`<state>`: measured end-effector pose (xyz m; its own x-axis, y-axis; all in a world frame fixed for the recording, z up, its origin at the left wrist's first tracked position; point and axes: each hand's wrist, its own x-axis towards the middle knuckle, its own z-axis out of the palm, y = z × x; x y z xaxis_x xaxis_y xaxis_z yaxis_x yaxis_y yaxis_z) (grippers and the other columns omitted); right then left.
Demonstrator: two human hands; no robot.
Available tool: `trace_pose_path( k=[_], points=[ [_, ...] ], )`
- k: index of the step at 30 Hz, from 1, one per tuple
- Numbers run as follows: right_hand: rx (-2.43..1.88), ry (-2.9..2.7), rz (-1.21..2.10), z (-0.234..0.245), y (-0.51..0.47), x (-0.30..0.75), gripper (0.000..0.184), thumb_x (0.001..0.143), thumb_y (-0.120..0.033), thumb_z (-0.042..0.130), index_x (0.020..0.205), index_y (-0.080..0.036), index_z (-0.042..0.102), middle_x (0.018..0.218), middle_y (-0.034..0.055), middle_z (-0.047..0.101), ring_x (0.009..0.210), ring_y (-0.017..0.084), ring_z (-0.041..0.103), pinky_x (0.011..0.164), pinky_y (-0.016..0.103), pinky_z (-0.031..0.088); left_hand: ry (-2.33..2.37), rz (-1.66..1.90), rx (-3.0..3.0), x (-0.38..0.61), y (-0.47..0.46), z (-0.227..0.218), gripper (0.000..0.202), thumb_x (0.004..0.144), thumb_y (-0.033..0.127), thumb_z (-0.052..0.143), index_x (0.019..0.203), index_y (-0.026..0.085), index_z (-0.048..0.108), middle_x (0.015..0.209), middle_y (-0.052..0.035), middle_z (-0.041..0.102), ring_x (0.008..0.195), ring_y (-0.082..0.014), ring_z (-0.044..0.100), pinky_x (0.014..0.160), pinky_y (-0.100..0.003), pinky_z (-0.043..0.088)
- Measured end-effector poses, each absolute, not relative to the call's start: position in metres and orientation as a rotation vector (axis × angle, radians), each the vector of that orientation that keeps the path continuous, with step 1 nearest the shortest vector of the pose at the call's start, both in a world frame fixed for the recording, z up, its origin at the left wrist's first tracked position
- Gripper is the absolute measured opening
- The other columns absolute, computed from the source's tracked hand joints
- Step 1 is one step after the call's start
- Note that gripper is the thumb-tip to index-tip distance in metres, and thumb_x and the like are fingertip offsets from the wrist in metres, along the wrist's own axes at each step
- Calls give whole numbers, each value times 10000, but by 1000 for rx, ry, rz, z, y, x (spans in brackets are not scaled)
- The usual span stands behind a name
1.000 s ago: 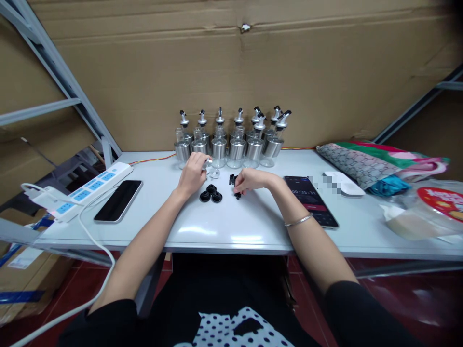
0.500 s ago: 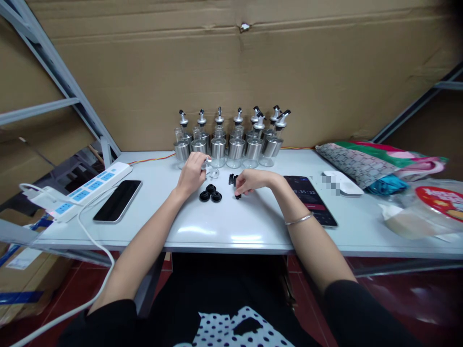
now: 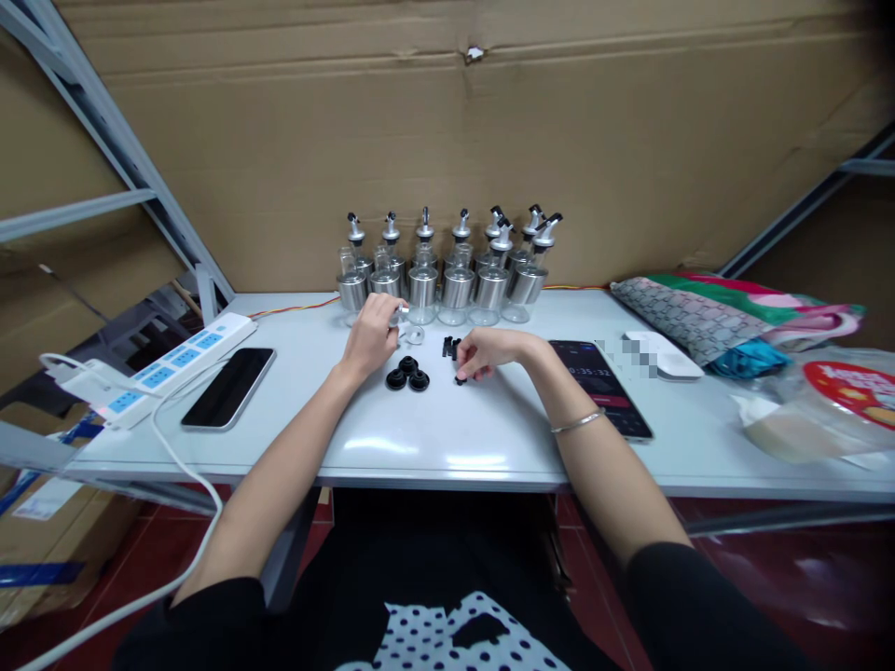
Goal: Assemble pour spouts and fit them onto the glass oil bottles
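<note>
My left hand (image 3: 371,334) is closed around a small silvery piece (image 3: 404,309), whose exact kind I cannot make out. Beside its fingertips lie pale or silvery ring-shaped parts (image 3: 415,335). My right hand (image 3: 482,352) pinches a small black piece (image 3: 460,380) at the table surface. Just behind those fingers are several small black parts (image 3: 447,347). Between my hands sits a cluster of round black stoppers (image 3: 406,364). Farther back stand rows of glass bottles with metal sleeves (image 3: 422,287); some carry silver pourer tops (image 3: 501,239), others have bare necks.
A power strip (image 3: 182,359) with a white cable and a dark phone (image 3: 229,389) lie left. On the right are a phone showing a timer (image 3: 608,391), a white object (image 3: 677,362), a patterned fabric bundle (image 3: 681,321) and a red-lidded tub (image 3: 857,391). Cardboard (image 3: 314,140) stands behind the table.
Both hands stay nearly in place. My right fingers have shifted very slightly at the small black piece; the other things have not moved.
</note>
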<state>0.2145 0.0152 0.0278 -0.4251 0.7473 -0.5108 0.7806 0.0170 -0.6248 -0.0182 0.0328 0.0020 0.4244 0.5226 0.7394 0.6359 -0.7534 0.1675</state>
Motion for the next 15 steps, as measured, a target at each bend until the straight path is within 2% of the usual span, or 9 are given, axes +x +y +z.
trace_pose_path(
  k=[6,15],
  points=[
    [1619,2144,-1600,26,15,214,511,450,-486,837,766,-158,603,592,-22,623,565,107,607,534,210,456,-1048,-1224,-2547,-18,33,1,360,685,-17,444,981,174,517,966,-67,576,947,-222,493,847,-372,451],
    [1565,2106,-1755,21,20,218,571,368,-523,850,726,-139,626,567,-19,629,565,111,620,544,209,478,-1033,-1217,-2533,-17,33,0,344,694,-13,441,972,175,516,945,-64,574,926,-218,489,840,-361,450]
  ],
)
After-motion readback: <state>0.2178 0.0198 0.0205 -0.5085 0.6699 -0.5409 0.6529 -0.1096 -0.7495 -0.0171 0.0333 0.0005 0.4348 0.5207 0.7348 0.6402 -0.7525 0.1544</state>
